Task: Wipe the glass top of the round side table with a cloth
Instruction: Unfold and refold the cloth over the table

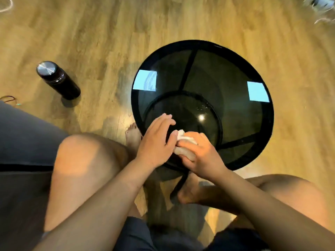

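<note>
While the person sits over it, the pale wood-plank floor (163,20) fills most of the view. On it, right of centre, stands the round black-framed side table with a dark tinted glass top (233,113); black struts and a lower ring show through the glass. Two bright rectangular reflections lie on the glass at left and right, and small specks or droplets sit near centre.

A dark cylindrical flask with a brushed-metal cap (58,79) stands on the floor, well apart to the left.

Left hand (156,140): fingers loosely extended, mostly open, near edge of glass; thumb touching the cloth. Whether the palm presses on the glass, cannot tell.

Right hand (201,153): curled closed around the crumpled white cloth (183,142), at the near edge of the top.

Judgement: wiping barely begun; far half of the glass appears untouched.

Risks:
- Cloth bunched small, so little contact area; streaks likely.
- Bare left-hand fingers on glass would leave fresh prints.
- Pressing hard at the near rim could tip the light table toward the knees.
</note>
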Demonstrator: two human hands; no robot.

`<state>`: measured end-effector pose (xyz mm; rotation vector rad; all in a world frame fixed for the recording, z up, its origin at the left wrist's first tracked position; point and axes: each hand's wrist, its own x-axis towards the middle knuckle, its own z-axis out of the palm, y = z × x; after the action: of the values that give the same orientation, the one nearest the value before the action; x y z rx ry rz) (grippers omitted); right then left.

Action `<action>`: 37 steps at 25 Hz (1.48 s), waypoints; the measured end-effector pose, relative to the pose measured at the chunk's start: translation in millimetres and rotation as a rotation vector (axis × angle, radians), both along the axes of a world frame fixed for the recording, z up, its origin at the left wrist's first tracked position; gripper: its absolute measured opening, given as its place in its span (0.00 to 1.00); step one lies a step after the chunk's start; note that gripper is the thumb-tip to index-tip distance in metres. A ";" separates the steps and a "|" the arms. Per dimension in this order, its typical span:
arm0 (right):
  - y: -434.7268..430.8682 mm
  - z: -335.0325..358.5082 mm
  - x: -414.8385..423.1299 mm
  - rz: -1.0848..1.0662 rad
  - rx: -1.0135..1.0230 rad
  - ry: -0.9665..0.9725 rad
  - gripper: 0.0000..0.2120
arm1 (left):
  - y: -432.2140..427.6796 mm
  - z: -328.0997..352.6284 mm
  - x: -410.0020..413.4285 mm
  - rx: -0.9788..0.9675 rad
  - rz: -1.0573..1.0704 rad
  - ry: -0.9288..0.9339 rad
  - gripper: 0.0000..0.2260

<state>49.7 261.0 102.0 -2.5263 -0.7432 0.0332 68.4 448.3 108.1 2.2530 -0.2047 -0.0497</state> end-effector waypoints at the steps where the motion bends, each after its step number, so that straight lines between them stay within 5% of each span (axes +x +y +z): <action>1: -16.0 5.1 -11.2 -0.126 0.033 0.020 0.17 | -5.7 5.1 -10.7 -0.023 0.023 0.053 0.12; 3: -34.9 22.8 -22.0 -0.606 0.260 0.210 0.22 | -25.0 17.4 -24.3 -0.086 0.100 0.212 0.09; 5: -39.5 47.0 -23.2 -0.979 0.766 0.494 0.18 | -51.6 35.0 -37.3 -0.234 0.186 0.462 0.10; 8: -31.5 69.2 -36.3 -0.939 1.390 0.900 0.12 | -69.3 45.3 -62.9 -0.725 0.155 0.830 0.15; 10: -26.3 72.0 -54.5 -0.898 1.418 1.014 0.15 | -67.4 40.4 -80.0 -0.905 0.060 0.875 0.15; 15: -48.5 55.4 -87.1 -0.757 1.469 1.132 0.29 | -87.2 31.1 -93.1 -0.699 0.266 0.638 0.10; 18: -50.9 46.5 -93.4 -0.689 1.281 0.983 0.21 | -84.1 27.6 -91.4 -0.724 0.364 0.593 0.09; 20: -47.2 44.8 -87.1 -0.763 1.202 0.828 0.17 | -76.1 28.8 -86.2 -0.800 0.343 0.613 0.16; 22: -43.5 45.3 -79.0 -0.744 1.313 0.832 0.16 | -69.5 28.0 -79.7 -0.832 0.330 0.621 0.20; 28: -48.7 36.3 -62.7 -0.837 1.377 0.801 0.15 | -63.6 20.2 -73.1 -0.782 0.467 0.336 0.06; 31: -51.1 31.4 -52.1 -0.850 1.421 0.748 0.23 | -58.8 19.9 -62.5 -0.758 0.482 0.178 0.08; 37: -52.3 32.9 -54.0 -0.618 1.355 0.847 0.29 | -65.4 9.8 -52.9 -0.676 0.432 0.506 0.19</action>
<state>-4.2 208.7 134.9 -1.1217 0.3416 0.2613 15.5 383.0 117.9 1.5072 0.4723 -0.2730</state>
